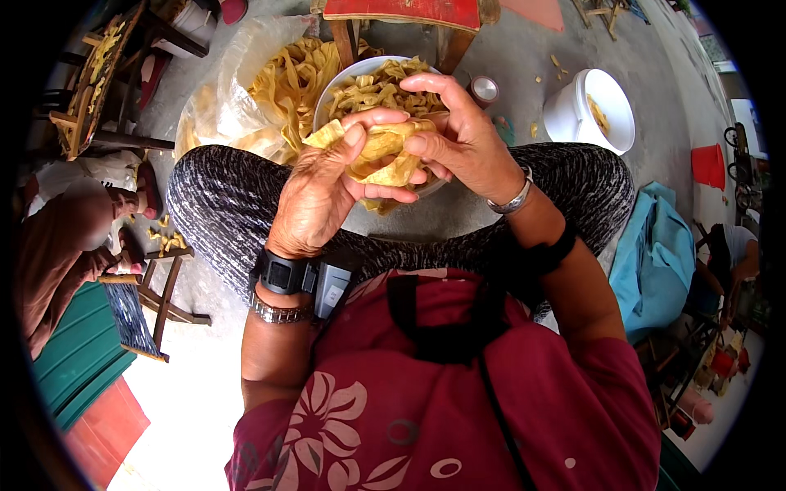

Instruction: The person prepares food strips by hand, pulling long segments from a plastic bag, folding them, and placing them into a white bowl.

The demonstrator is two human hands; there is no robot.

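Observation:
My left hand (325,190) and my right hand (457,135) both hold a looped, yellowish, flat pliable strip (393,162), between thumbs and fingers. The strip's material cannot be told for sure. Below my hands, a round white tub (334,83) holds many short, curled or knotted pieces (393,89) of the same colour. Left of the tub, a clear plastic bag (236,92) lies open around a heap of long yellowish strips (295,80). My hands hide part of the tub.
A red-topped wooden stool (402,11) stands beyond the tub. A roll of tape (485,90) lies right of it, and a tipped white bucket (565,113) farther right. Blue cloth (657,264) lies by my right knee. Another person (58,245) sits at left; others are at the right edge.

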